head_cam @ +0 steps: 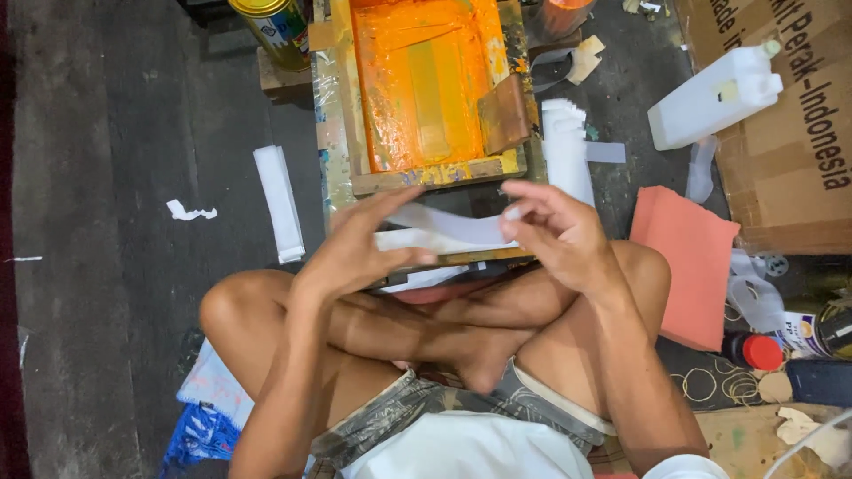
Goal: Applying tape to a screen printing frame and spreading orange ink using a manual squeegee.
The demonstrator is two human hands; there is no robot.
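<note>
Crossed bare legs (426, 328) sit nearest you on the floor, and just above them your left hand (355, 253) and right hand (559, 231) share a curved white paper strip (444, 226), fingers of both loosely curled on its ends, directly below the wooden printing frame flooded with orange ink (426, 89). Judging by the unprinted strip, the brown squeegee (504, 113) parked at that frame's right edge, and stacked white strips left (280, 204) and right (568, 146) of the frame, you look mid-batch, this piece still awaiting ink.
</note>
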